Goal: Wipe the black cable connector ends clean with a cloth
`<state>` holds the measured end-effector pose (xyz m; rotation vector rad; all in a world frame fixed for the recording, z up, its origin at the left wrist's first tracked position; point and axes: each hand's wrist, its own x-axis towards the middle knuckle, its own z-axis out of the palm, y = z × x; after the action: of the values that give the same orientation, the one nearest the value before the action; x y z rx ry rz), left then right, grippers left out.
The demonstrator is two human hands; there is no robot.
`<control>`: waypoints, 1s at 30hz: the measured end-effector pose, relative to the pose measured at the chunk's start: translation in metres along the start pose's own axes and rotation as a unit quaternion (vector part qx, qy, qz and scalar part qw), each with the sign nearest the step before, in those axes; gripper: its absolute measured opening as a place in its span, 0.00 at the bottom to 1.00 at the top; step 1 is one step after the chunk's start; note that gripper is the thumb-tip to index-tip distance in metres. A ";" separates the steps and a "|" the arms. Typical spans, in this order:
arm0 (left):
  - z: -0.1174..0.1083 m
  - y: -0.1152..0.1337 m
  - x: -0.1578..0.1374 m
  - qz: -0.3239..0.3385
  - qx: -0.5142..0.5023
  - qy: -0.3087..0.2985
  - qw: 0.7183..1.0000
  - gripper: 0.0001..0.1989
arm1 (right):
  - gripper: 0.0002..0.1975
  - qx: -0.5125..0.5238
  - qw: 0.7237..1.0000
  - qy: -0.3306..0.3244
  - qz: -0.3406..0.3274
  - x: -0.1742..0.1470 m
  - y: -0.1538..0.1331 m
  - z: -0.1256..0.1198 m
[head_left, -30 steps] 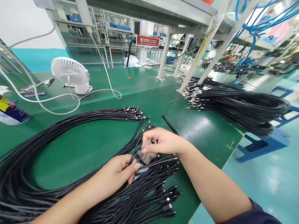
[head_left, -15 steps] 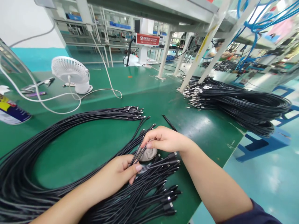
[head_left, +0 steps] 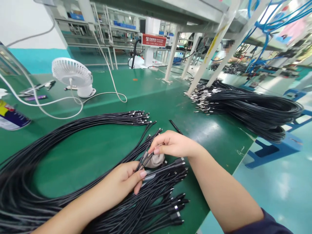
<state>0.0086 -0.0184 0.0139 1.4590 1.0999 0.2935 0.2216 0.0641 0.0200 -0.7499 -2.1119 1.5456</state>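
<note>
Several thin black cables [head_left: 144, 159] are pinched in my left hand [head_left: 130, 178], just behind their plug ends. My right hand [head_left: 169, 144] has thumb and forefinger closed on one of these cable ends, close above the left hand. Under the right fingers lies a crumpled greyish cloth-like lump [head_left: 156, 160], partly covered. A thick bundle of black cables [head_left: 21, 175] loops from the left beneath my left forearm. Its loose plugs [head_left: 179, 162] fan out beside my hands, and another row of cable ends [head_left: 140, 117] lies farther back on the green table [head_left: 151, 92].
A white fan [head_left: 71, 76] with a trailing white cord stands at the back left, near a spray can [head_left: 13, 115]. A black pen [head_left: 175, 126] lies beyond my right hand. More coiled cables [head_left: 253, 104] hang over the right edge, above blue stools [head_left: 278, 149]. White posts [head_left: 204, 55] rise behind.
My right hand has shifted very slightly, and the cable ends between my hands are a little more spread. My left hand keeps its grip in nearly the same place.
</note>
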 end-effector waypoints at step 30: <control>0.003 -0.002 0.001 -0.008 0.011 -0.006 1.000 0.18 | 0.12 0.005 0.996 -0.071 0.049 -0.007 0.001 -0.006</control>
<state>0.0103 -0.0202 0.0107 1.4684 1.1075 0.2611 0.2310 0.0638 0.0209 -0.7716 -2.1964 1.7067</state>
